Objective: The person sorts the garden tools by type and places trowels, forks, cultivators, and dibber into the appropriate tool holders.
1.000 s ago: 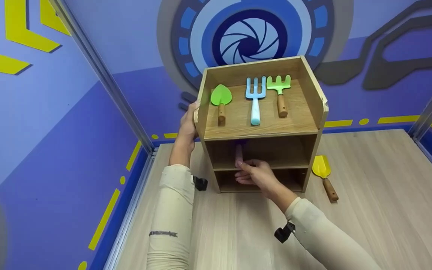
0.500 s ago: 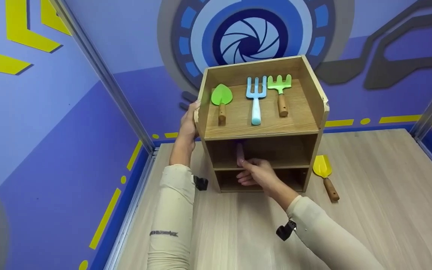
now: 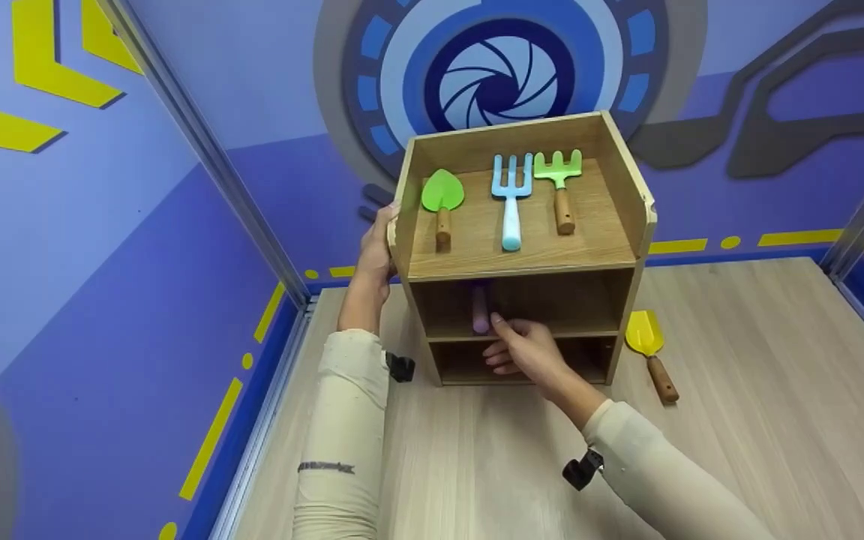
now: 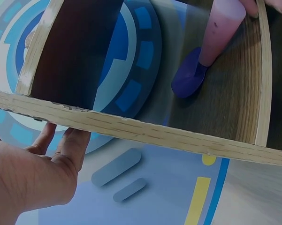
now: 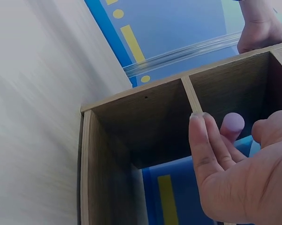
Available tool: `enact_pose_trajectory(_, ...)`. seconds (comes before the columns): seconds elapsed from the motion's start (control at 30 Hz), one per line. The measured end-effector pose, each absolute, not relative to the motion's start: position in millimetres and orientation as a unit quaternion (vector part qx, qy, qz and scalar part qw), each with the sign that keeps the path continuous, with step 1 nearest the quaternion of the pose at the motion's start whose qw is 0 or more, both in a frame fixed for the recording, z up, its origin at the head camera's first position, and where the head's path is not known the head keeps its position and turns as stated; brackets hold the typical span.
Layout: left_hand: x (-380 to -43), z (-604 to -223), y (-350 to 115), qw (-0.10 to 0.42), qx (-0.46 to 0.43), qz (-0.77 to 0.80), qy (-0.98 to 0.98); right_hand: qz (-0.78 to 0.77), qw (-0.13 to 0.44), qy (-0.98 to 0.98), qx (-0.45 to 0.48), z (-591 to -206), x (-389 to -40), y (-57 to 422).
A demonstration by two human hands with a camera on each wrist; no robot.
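Observation:
A toy trowel (image 4: 192, 75) with a purple blade and pink handle lies on the middle shelf of a small wooden shelf unit (image 3: 469, 261). Its handle end points out of the front, and in the head view its blade is hidden in shadow. Just right of that handle is my right hand (image 3: 531, 351), thumb and fingers apart with nothing between them. In the right wrist view, two straight fingertips (image 5: 197, 117) are right at the front edge of the shelf board. My left hand (image 3: 376, 251) rests against the outside of the unit's left side panel, fingers (image 4: 70, 145) extended.
On the top shelf lie a green trowel (image 3: 442, 193), a blue hand fork (image 3: 511, 201) and a green rake (image 3: 562, 187). A yellow trowel (image 3: 644, 334) with a brown handle lies on the wooden surface (image 3: 762, 390) right of the unit. Printed walls (image 3: 274, 82) stand behind and left.
My right hand has let go of the pink handle and drawn back slightly to the right. The trowel stays on the middle shelf. My left hand has not moved.

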State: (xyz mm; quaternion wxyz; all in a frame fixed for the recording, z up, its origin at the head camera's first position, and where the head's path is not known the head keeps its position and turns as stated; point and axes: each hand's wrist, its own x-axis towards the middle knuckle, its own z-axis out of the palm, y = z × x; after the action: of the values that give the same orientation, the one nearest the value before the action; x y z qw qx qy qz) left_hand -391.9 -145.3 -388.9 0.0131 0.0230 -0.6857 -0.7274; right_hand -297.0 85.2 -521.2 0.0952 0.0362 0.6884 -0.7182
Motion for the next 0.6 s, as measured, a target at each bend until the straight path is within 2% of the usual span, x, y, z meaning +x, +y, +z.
enact_pose_trajectory(0.6, -396, -381, -149, -0.007, 0.04, -0.734, -0.678, -0.591, -0.014, 0.806, -0.004, -531, -270, 149)
